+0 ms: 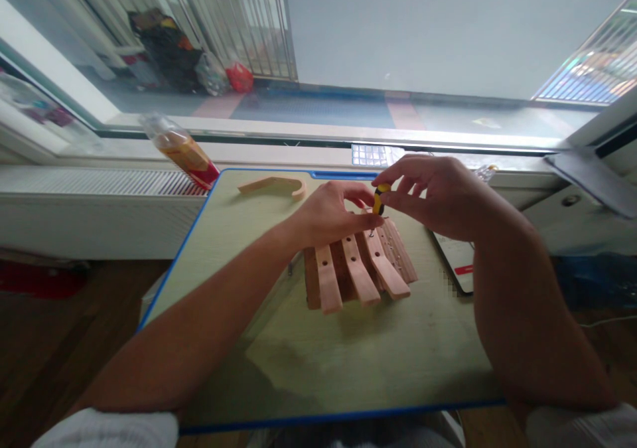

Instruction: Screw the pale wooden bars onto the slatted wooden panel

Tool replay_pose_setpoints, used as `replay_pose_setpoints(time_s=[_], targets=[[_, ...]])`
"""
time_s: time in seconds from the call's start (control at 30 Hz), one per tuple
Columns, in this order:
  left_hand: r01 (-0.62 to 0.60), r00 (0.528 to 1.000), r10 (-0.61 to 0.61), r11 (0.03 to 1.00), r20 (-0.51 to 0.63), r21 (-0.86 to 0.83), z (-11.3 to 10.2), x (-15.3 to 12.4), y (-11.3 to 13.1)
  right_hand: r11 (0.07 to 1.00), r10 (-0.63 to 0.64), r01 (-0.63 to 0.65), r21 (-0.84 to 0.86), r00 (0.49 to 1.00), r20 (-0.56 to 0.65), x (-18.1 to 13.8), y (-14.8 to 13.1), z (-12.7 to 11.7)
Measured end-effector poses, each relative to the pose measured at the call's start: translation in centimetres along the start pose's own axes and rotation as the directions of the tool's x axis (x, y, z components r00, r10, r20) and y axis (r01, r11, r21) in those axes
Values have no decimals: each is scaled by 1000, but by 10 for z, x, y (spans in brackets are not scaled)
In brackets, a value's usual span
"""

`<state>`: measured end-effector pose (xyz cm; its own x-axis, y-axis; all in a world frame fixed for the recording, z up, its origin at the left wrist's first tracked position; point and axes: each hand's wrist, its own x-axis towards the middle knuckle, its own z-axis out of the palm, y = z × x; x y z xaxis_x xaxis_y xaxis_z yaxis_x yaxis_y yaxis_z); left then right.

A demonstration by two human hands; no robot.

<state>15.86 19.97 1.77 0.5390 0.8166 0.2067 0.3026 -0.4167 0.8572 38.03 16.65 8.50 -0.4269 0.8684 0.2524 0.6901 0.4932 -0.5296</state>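
Observation:
My right hand (423, 186) pinches the top of a small screwdriver (378, 199) with a yellow and black handle, held upright. From the other side, my left hand (341, 212) closes its thumb and fingers around the screwdriver's lower end; the exact grip there is partly hidden. Below both hands lies a wooden assembly (355, 269): a slatted base with several curved, pale wooden strips across it, each with dark round holes. A metal screw (371, 233) shows in the rightmost strip, just under my left thumb. The far end of the assembly is covered by my left hand.
A loose curved wooden strip (273, 184) lies at the table's far left. The table (298, 368) has a blue edge. A drink bottle (184, 152) leans by the windowsill. Beyond the right edge sits a dark-edged flat object (455, 262), partly behind my right arm.

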Motion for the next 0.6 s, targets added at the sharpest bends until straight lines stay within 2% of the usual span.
replay_pose_setpoints(time_s=[0.23, 0.6], targets=[[29, 1000, -30, 999, 10, 26, -1, 0, 0, 999, 48, -49, -23, 998, -29, 2, -2, 3], [3, 1000, -3, 998, 8, 57, 0, 1, -3, 996, 85, -87, -24, 995, -55, 3, -2, 6]])
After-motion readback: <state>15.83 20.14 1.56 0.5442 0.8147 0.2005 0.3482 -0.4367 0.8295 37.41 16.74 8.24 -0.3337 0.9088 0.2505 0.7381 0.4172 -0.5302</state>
